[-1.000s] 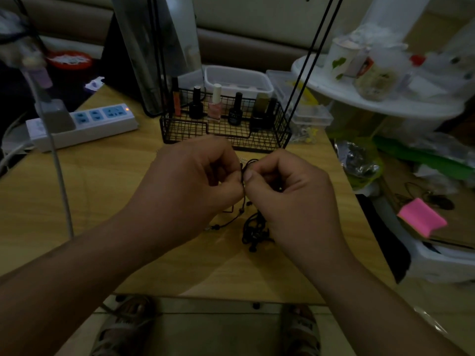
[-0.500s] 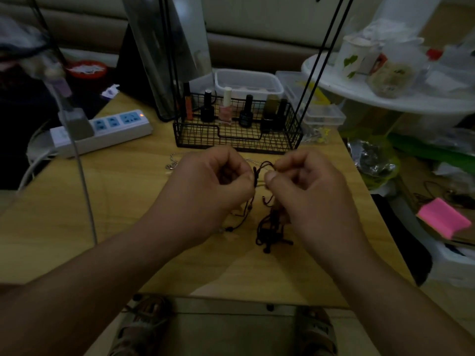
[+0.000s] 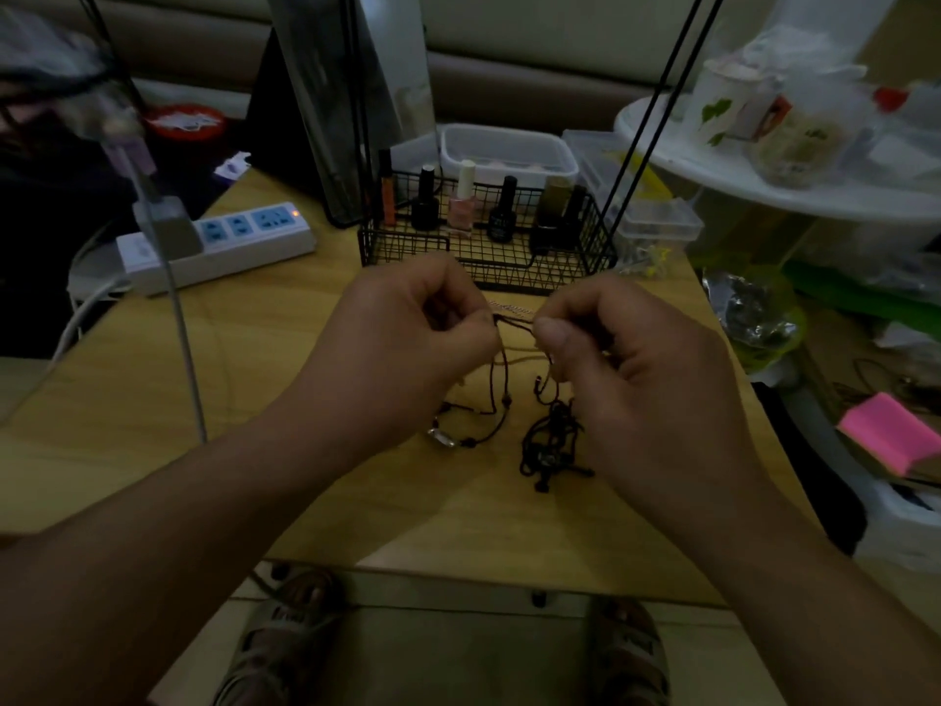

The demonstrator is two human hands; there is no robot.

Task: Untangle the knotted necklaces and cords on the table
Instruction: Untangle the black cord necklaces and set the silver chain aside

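1. Dark cord (image 3: 514, 322) is stretched in a short span between the two hands, above the middle of the table. The left hand (image 3: 407, 338) pinches one end between thumb and curled fingers, and the right hand (image 3: 626, 359) pinches the other end the same way.
2. From those pinches, thin strands drop to the table (image 3: 153, 400). On the left is a beaded strand (image 3: 505, 400) with a small pale charm (image 3: 442, 436) at its near end. On the right is a dense black clump (image 3: 552, 445), just beside the right wrist.
3. The cord looks very light, limp and thin. It should bend freely but slip easily, so a fingertip pinch close to the knot likely gives the most control.
4. A hard pull would probably tighten the clump. It seems safer to take single strands where they cross and ease them loose. The beads may snag in loops.
5. Beyond the hands stands a wire basket (image 3: 489, 262) of bottles, and at the far left lies a power strip (image 3: 219, 242).
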